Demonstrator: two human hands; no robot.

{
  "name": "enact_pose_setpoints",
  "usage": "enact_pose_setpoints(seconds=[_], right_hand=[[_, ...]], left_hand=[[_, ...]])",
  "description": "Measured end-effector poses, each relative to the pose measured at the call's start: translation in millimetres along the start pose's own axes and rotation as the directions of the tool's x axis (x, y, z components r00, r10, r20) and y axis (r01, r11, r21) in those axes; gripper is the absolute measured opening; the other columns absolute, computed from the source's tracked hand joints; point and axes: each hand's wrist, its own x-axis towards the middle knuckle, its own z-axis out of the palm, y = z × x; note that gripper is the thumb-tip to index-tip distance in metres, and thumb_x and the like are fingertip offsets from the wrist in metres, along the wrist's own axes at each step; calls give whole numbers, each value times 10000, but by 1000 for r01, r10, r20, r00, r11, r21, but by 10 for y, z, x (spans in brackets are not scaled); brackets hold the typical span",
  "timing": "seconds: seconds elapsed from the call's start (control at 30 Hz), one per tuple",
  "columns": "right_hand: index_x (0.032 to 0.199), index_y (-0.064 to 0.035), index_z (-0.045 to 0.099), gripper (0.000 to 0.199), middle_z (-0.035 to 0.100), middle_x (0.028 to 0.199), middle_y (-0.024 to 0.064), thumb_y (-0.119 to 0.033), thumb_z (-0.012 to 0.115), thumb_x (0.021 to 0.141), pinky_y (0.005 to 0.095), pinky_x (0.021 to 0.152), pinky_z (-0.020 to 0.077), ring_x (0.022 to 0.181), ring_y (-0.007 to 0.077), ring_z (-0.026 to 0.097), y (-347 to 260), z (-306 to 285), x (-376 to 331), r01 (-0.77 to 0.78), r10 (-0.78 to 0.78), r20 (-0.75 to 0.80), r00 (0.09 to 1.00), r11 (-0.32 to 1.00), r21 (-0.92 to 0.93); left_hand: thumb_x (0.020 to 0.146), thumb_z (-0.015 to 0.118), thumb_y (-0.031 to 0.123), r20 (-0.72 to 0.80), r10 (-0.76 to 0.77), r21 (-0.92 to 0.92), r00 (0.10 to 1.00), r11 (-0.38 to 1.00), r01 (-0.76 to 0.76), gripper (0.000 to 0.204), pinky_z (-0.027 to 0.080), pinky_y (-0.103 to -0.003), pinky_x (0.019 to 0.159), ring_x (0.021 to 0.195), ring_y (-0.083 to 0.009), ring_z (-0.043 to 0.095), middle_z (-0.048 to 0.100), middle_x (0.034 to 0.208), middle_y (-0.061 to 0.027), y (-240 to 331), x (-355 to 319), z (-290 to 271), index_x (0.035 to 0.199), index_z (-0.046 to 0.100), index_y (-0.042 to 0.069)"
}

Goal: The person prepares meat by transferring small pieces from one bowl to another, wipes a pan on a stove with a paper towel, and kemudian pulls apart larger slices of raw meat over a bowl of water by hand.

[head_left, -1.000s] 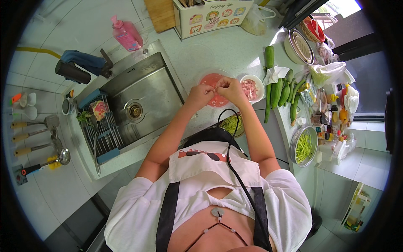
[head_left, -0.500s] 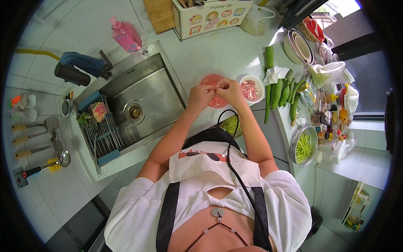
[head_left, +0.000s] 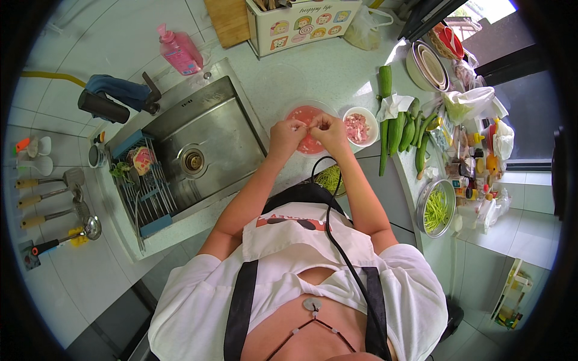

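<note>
A clear bowl of pinkish-red liquid [head_left: 310, 144] with pale bits in it stands on the counter in front of me. Over this bowl, my left hand [head_left: 288, 137] and my right hand [head_left: 329, 133] meet with fingers pinched together. Whatever lies between the fingertips is too small to make out. Just right of the bowl, a small white bowl [head_left: 375, 127] holds pieces of pink raw meat [head_left: 356, 128].
Left is a steel sink [head_left: 223, 99] with a drying rack [head_left: 158, 222]. A pink pump bottle [head_left: 179, 53] stands behind it. Right lie green cucumbers or gourds [head_left: 396, 133], a metal bowl of green strips [head_left: 436, 210] and stacked bowls [head_left: 426, 66]. A black cable [head_left: 330, 225] hangs before me.
My hands stay over the bowl of red liquid. The fingers have shifted slightly, with the right hand a little lower and turned a bit.
</note>
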Motion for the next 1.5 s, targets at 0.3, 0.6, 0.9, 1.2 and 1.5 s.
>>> enact_pose_setpoints(seconds=[0.3,0.6,0.9,1.2,1.5], right_hand=[[797,1,564,92,587,708,30,11,514,720,180,535,406,610,58,524,-72,-374,-7,-47,45,21,999,992,118],[795,-3,592,80,576,655,22,-57,574,739,206,529,420,570,68,508,197,-778,30,-57,29,-305,952,995,-83],[860,-104,635,150,598,828,153,-159,558,743,379,701,448,784,328,567,407,-859,-36,-167,-75,-328,942,743,-648],[922,-97,592,190,561,972,131,-109,546,738,372,721,450,839,308,558,234,-287,85,157,-203,10,979,722,-674],[1062,-46,502,363,433,1169,202,-22,520,700,377,835,421,1023,329,481,559,47,365,213,-33,223,974,461,-861]], left_hand=[[789,505,69,158,-223,-372,962,889,267,135,455,-211,463,515,-95,533,559,663,-50,-70,-32,-149,867,590,-1],[835,493,203,292,-313,-626,904,652,427,178,412,-220,487,561,-109,515,525,646,-32,-96,24,-261,756,537,50],[823,534,218,320,-316,-756,893,484,441,173,452,-214,514,575,-108,530,540,665,-39,-212,61,-286,747,503,66],[829,505,103,293,-334,-773,896,468,428,107,472,-206,538,609,-107,539,538,712,-18,-425,17,-368,918,538,55],[847,469,98,295,-391,-809,872,383,445,137,458,-200,488,581,-101,528,526,690,-5,-543,-53,-481,946,548,46]])
